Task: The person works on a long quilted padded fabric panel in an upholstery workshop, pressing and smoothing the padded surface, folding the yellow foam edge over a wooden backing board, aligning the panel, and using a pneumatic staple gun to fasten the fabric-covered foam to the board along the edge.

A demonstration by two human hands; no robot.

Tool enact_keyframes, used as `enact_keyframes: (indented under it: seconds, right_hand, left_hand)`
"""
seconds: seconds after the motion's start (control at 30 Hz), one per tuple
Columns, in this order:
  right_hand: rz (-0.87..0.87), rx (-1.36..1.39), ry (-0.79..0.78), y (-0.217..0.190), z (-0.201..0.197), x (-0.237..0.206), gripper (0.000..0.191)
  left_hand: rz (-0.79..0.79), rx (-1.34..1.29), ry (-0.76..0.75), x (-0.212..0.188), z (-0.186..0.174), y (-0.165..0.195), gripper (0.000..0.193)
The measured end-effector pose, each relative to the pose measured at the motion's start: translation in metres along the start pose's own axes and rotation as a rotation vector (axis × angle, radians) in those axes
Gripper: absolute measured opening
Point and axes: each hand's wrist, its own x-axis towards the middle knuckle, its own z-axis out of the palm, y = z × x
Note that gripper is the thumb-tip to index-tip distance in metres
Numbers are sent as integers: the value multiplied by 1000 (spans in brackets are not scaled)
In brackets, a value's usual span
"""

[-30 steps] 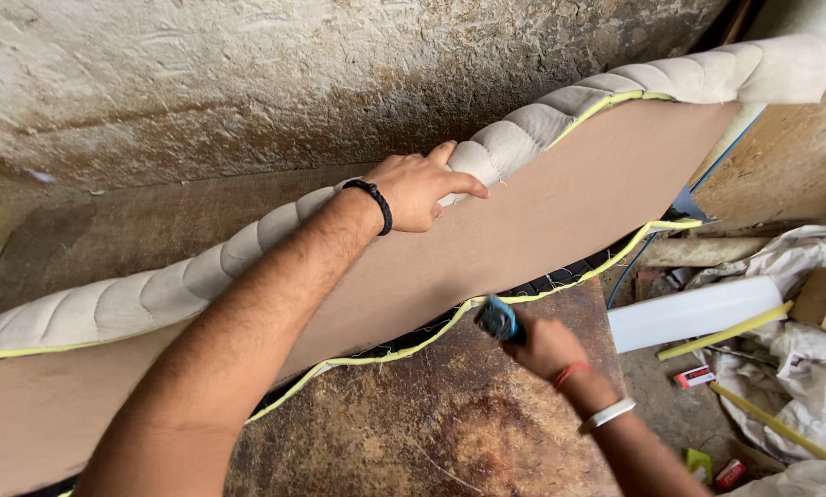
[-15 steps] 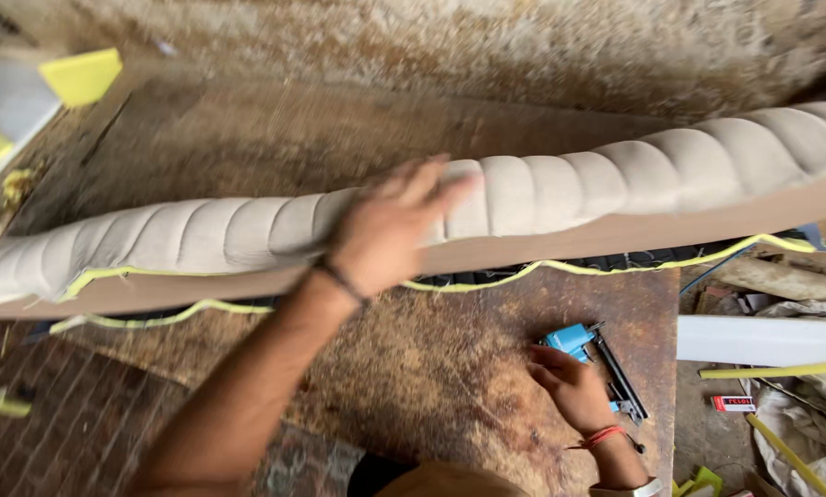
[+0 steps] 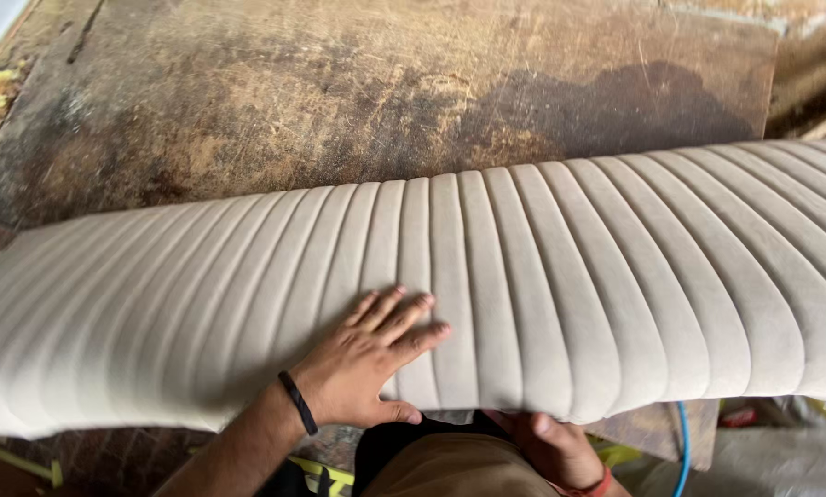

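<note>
From the head view, a long upholstered panel [image 3: 542, 285] lay face up across a worn wooden workbench [image 3: 339, 101], running from the left edge of the picture to the right. Its covering was a pale cream, velvety fabric stitched into soft, rounded vertical channels, each rib plump and slightly curved. The bench top was scarred brown board, stained dark in patches and scuffed pale in others.

The left hand [image 3: 367, 364] rested flat on top of the padded ribs near the panel's near edge, fingers spread a little apart and pressed into the fabric, thumb lying along the edge. A dark band circled that wrist.

The right hand [image 3: 551, 446] sat below the near edge, partly hidden under the panel; its fingers seemed curled up against the underside, though how tightly could not be told. A red thread bracelet showed at its wrist. A thin blue hose [image 3: 684, 451] hung just to its right
</note>
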Motion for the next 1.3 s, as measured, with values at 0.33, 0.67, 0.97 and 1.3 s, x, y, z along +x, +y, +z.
enact_keyframes:
  seconds: [0.33,0.67,0.97,1.3]
  right_hand:
    - [-194,222,782,147,-82,-8,76]
    - [-152,508,979,169,-59,25,99]
    - [-763,580,1004,197,-34,25,78]
    - [-906,-250,329,43,12,-40,126]
  left_hand:
    - [-186,-204,216,171,119,-230,90]
    - [-343,-627,-112,252,89,-231,101]
    - [-485,-524,174,7,17,-150,89]
    - [-41,-1023,930,-91,-12,-159,63]
